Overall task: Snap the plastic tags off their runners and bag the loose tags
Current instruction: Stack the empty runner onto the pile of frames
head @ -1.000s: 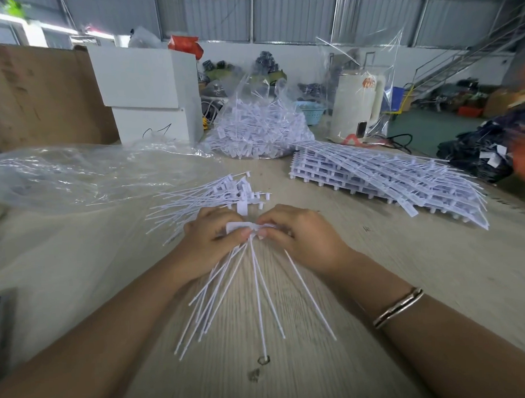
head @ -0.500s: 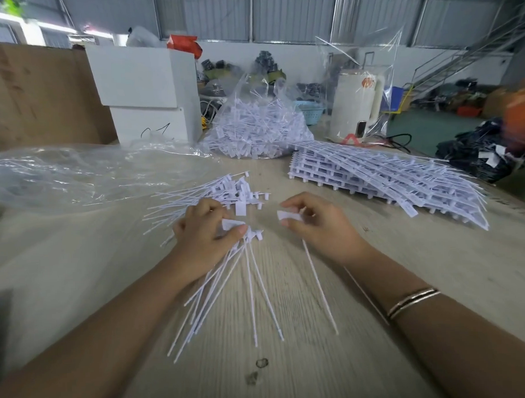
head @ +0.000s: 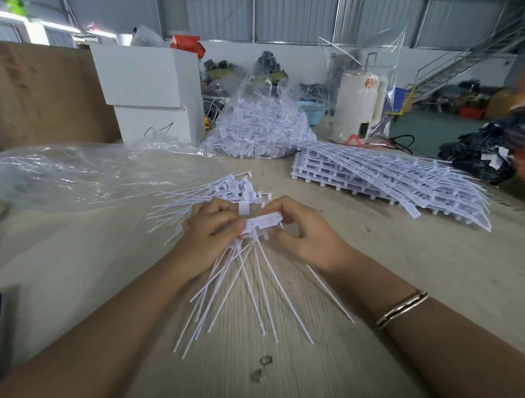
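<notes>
The runner piece (head: 263, 221), a short white bar with tag heads along it, sits pinched between your two hands just above the counter (head: 406, 268); your left hand (head: 210, 230) clamps its left end with thumb against curled fingers (head: 217, 213), and your right hand (head: 304, 231) pinches the right end the same way. Hands set close at opposite ends likely give you the short lever needed to bend and snap a tag free. The thin tails of the bundle of tags (head: 246, 288) fan down and toward you from under your fingers, tips resting on the counter, probably left loose so they stay out of the pinch. Just beyond your left fingers lies a small heap of loose tags (head: 213, 190), heads toward the middle, near enough for a drop without reaching. Farther out past your left hand spreads an open clear bag (head: 76, 175), flattened on the counter and holding only a few thin pieces, presumably the next one to fill. Beyond your fingertips, well apart, stands a full bag of tags (head: 258, 127). Out past your right fingers the stack of unbroken runners (head: 388, 176) waits, apparently the supply, so much snapping looks to remain. A bangle (head: 402, 308) rides your right wrist, clear of the tails.
</notes>
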A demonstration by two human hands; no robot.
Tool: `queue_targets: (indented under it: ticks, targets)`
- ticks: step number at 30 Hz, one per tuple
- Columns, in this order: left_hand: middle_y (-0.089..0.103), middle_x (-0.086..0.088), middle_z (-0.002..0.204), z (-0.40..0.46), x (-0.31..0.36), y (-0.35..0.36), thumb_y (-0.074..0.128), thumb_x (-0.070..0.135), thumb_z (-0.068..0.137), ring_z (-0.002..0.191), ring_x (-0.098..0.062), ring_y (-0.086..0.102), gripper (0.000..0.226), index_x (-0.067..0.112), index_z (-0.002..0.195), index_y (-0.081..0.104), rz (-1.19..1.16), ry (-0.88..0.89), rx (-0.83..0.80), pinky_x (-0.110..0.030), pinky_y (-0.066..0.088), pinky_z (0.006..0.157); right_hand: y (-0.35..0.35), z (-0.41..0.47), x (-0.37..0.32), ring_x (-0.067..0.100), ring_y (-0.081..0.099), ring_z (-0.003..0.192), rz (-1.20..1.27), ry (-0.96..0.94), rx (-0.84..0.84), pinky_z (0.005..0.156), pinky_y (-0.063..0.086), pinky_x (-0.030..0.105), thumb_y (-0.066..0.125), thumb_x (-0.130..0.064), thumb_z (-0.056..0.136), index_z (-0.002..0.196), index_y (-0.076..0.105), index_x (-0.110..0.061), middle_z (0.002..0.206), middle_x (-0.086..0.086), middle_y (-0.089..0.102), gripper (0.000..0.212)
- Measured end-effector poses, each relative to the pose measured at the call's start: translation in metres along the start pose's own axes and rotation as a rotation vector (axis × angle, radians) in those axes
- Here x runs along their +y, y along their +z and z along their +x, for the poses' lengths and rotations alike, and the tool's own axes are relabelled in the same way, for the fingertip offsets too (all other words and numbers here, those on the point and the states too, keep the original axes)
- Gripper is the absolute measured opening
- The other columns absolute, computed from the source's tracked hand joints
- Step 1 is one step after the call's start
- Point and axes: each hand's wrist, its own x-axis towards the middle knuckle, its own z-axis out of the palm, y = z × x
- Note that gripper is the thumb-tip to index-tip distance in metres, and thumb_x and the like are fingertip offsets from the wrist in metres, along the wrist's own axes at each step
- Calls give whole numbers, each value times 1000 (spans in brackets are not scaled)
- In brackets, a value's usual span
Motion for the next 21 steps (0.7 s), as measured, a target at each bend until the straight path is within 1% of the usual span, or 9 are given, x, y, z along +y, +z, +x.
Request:
queue_targets:
  ticks: [3, 7, 10, 12, 14, 16, 17, 19, 21]
  targets:
    - [57, 11, 98, 0, -1, 1, 57, 23, 92, 104, -13, 38, 26, 38, 70, 58, 61, 50, -64, -43, 26, 100, 1, -1, 3, 16, 59, 75, -168, -20, 23, 71, 48, 36, 69, -19, 84, 99, 62, -16, 87, -2, 65, 17]
    - [57, 16, 98, 0, -2, 0, 52, 42, 83, 106, -15, 41, 13, 34, 76, 60, 91, 72, -75, -48, 29, 99, -1, 3, 4, 15, 59, 67, -229, 10, 24, 66, 46, 32, 65, -31, 87, 98, 68, -22, 81, -4, 69, 15]
    - [56, 22, 96, 1, -3, -1, 47, 43, 82, 107, -16, 43, 12, 36, 78, 55, 91, 102, -76, -49, 31, 99, 1, 3, 8, 10, 58, 62, -81, 62, 0, 65, 45, 24, 60, -25, 91, 88, 70, -23, 72, -7, 67, 11]
    - [57, 20, 94, 1, -5, 0, 49, 38, 84, 105, -11, 44, 7, 35, 80, 55, 31, 116, -44, -41, 33, 96, -3, 2, 13, 5, 58, 61, 93, 182, 49, 64, 46, 20, 54, -22, 94, 80, 68, -22, 69, -5, 65, 20]
    - [56, 18, 83, 0, -6, 0, 52, 24, 90, 91, -1, 47, 14, 29, 78, 56, -111, 77, 4, -32, 36, 87, -13, 2, 21, 15, 61, 65, 256, 309, 155, 65, 51, 30, 54, -23, 94, 84, 68, -19, 75, 7, 66, 18]
    - [53, 12, 72, 1, -6, -1, 50, 14, 94, 77, -3, 48, 25, 22, 72, 54, -250, -7, 51, -33, 38, 82, -25, 2, 28, 24, 61, 64, 286, 337, 269, 58, 50, 34, 57, -24, 92, 88, 67, -26, 76, 12, 67, 11]
    - [53, 10, 71, 4, -8, -1, 50, 20, 94, 80, -6, 49, 25, 21, 70, 54, -226, -27, 78, -36, 36, 84, -27, 2, 31, 21, 61, 61, 231, 335, 296, 54, 49, 30, 59, -26, 91, 89, 66, -31, 73, 8, 69, 9]
    - [54, 7, 79, 10, -12, 3, 47, 41, 89, 95, -14, 45, 29, 21, 69, 54, 64, -58, 111, -34, 24, 87, -21, 5, 31, 6, 56, 51, 76, 345, 274, 48, 43, 16, 61, -34, 89, 95, 64, -38, 66, -2, 69, 8]
    - [52, 11, 89, 14, -17, 9, 52, 50, 88, 103, -15, 39, 29, 25, 75, 56, 332, -71, 113, -29, 16, 82, -4, 10, 27, 0, 54, 49, -38, 397, 222, 48, 39, 8, 62, -43, 86, 104, 63, -36, 65, -5, 67, 19]
